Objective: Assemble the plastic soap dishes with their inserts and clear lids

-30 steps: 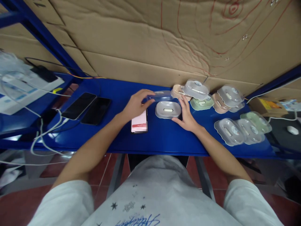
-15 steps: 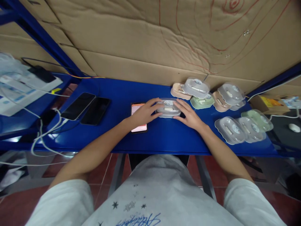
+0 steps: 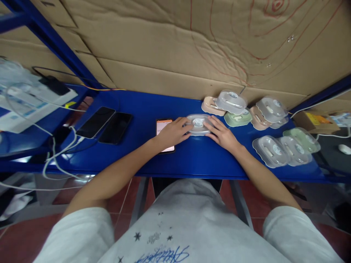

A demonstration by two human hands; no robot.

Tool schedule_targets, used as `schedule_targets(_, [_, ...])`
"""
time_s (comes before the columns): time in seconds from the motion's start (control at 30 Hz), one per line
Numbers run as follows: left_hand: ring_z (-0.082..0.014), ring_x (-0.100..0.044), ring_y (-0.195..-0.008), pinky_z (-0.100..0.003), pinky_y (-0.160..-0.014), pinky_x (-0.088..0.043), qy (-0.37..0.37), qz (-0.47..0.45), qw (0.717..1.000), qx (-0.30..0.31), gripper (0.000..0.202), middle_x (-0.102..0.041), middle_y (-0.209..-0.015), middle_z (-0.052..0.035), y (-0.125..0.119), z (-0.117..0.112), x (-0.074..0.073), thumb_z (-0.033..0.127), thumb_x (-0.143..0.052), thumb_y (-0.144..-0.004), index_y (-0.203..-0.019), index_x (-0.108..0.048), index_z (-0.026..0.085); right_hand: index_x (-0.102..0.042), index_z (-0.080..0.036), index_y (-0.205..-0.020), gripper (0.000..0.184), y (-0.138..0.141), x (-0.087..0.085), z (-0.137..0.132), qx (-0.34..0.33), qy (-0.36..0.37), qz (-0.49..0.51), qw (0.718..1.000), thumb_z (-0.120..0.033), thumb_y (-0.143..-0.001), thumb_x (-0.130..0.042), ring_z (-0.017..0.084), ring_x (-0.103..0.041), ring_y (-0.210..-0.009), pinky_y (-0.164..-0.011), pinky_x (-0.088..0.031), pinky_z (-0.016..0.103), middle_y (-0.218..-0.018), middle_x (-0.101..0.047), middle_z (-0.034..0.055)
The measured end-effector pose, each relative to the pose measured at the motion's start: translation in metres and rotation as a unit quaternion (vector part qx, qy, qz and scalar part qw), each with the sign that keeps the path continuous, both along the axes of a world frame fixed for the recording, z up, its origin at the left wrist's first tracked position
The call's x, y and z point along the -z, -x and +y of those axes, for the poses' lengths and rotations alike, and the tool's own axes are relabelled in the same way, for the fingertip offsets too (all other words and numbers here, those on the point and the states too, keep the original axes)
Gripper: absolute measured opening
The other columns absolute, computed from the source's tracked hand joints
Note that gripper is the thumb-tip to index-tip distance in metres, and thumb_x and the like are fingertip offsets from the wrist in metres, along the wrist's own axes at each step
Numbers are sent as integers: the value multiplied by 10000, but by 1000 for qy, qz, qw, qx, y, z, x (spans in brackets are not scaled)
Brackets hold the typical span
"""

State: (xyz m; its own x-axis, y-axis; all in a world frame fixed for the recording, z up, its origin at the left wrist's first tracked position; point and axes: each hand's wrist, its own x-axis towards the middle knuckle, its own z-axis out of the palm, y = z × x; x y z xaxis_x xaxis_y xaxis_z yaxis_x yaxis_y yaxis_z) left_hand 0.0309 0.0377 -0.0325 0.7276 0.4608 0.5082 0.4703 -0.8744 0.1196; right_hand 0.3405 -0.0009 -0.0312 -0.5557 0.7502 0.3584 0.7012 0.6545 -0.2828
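A grey plastic box with a clear domed lid and a round printed label (image 3: 199, 124) lies on the blue table between my hands. My left hand (image 3: 177, 130) grips its left end, fingers on the lid and side. On the right end, my right hand (image 3: 221, 133) holds it with the fingertips over the lid's edge. Partly under my left hand and forearm is a lit phone (image 3: 164, 124) with a white and orange screen. Beyond my right hand sit similar boxes: a green one (image 3: 238, 118), a peach one (image 3: 211, 106) and a grey one (image 3: 231, 102) lying on top of them.
More clear-lidded boxes (image 3: 271, 150) stand at the right, some stacked near the cardboard wall (image 3: 153, 78). Two dark phones (image 3: 96, 122) lie at the left beside white cables (image 3: 71, 146). An open carton (image 3: 315, 122) stands at the far right. The blue table's front edge (image 3: 192, 177) runs before me.
The box now lies flatter with its lid facing up more, and my left fingers reach further over its end. The whole view has shifted slightly.
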Motion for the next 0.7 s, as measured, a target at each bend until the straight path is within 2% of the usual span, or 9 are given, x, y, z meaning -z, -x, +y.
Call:
schedule_targets(0.13, [-312,-697,-1174,-495,-1022,-630,9,-2,1000,0,168,-669,-1273,-156,1,2,1,250,-662,-1058,-1210,-700,189,-449,-336,-1698,599,3,3,3,-8,7,23,1000,-449,-1119,-555,295,-272,-1691,-1364,-325,604,-1788,-369,57])
schedule_targets(0.23, [-314,-676,-1275,-527,-1091,-606,21,-49,999,11,238,-655,-1362,-163,2,6,4,259,-641,-1076,-1304,-684,202,-416,-355,-1713,640,2,6,8,13,19,51,998,-518,-1110,-557,302,-322,-1673,-1354,-332,611,-1789,-367,60])
schedule_targets(0.33, [-332,-637,-1382,-563,-1144,-580,22,-71,997,10,293,-629,-1455,-188,1,8,7,256,-611,-1092,-1373,-669,198,-437,-317,-1706,637,-2,9,12,27,15,61,998,-537,-1116,-535,300,-349,-1661,-1354,-336,595,-1778,-387,86])
schedule_targets(0.53, [-338,-603,-1453,-564,-1179,-563,35,-65,997,9,390,-579,-1554,-183,-1,8,12,255,-619,-1087,-1477,-621,235,-457,-302,-1699,667,-10,14,15,48,5,65,997,-568,-1097,-565,318,-408,-1629,-1345,-351,604,-1745,-437,98])
schedule_targets(0.7, [-346,-605,-1444,-577,-1173,-565,25,-64,998,13,386,-575,-1550,-198,0,9,12,259,-600,-1098,-1482,-609,218,-487,-284,-1682,654,-11,18,17,52,-8,63,997,-559,-1095,-577,308,-423,-1618,-1343,-370,576,-1735,-448,102])
